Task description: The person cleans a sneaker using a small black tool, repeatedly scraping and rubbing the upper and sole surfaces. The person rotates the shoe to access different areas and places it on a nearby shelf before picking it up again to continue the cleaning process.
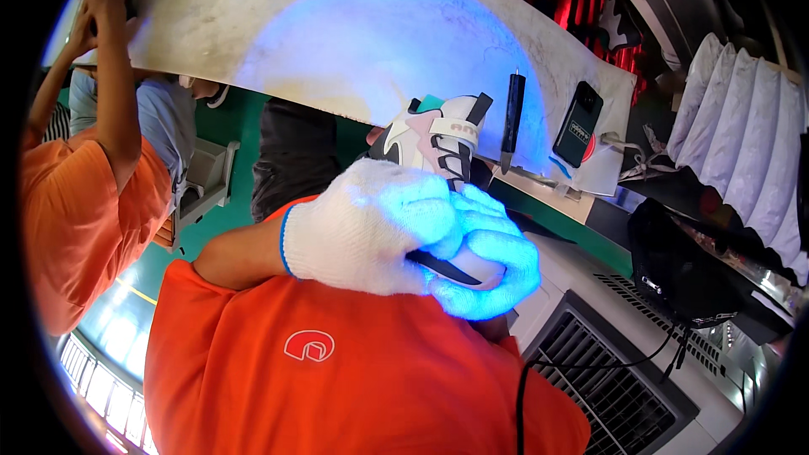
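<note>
Close in front of my chest I hold a sneaker [419,132], white with pink and black panels, a strap and dark laces. My left hand [362,223], in a white knit glove with a blue cuff edge, is closed over the shoe's near part. Wrapped round it from the other side is my right hand [501,257], also gloved and lit bright blue, its fingers curled. A bit of the shoe's pale surface with a black edge shows between the gloves; the rest there is hidden. The shoe's ankle end points away toward the table.
A blue-lit table [337,42] runs across the far side, with a black pen-like tool [512,118] and a dark phone [580,124] on it. A co-worker in orange [93,211] sits at left. At right are a vented machine [607,371], a black bag [683,265] and pleated white material [742,152].
</note>
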A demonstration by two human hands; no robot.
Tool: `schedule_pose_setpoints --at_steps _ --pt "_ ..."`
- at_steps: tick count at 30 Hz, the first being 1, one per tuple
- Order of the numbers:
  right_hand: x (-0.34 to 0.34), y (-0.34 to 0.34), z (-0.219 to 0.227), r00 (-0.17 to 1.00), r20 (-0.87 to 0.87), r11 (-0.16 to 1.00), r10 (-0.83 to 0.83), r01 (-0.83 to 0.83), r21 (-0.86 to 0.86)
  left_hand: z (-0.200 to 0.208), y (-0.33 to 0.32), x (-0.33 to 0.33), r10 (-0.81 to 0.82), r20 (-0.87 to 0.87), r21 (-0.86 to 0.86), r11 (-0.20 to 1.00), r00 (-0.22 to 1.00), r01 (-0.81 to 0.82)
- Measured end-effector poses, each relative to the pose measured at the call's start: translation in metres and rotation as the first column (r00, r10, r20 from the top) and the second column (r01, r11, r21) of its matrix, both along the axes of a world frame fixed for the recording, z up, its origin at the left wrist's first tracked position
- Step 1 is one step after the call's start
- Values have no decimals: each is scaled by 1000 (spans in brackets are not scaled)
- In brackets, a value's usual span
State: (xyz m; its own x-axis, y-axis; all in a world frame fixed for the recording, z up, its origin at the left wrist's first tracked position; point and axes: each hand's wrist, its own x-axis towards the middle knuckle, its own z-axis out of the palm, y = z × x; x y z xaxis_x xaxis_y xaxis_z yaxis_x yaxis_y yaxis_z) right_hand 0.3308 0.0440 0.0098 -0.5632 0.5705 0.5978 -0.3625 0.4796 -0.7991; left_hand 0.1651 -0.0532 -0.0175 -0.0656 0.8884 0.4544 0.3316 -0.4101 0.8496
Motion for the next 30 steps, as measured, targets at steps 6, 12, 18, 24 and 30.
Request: schedule_pose_setpoints --at_steps 6,12,18,24,30 --pt "36 -1 -22 993 65 995 100 -98 -24 14 0 -9 -132 -15 -239 963 991 125" --pt "41 -1 -17 973 214 995 91 -96 14 23 13 -6 -246 121 -331 903 962 273" --pt "36 2 5 925 371 983 84 -138 120 5 19 -17 -340 93 -249 902 936 353" --pt "18 8 19 869 478 981 130 -183 65 -21 6 -33 -206 299 -12 975 932 220" --pt "4 -5 36 815 580 1000 10 -1 -16 -53 -31 -18 258 200 -87 965 945 -246"
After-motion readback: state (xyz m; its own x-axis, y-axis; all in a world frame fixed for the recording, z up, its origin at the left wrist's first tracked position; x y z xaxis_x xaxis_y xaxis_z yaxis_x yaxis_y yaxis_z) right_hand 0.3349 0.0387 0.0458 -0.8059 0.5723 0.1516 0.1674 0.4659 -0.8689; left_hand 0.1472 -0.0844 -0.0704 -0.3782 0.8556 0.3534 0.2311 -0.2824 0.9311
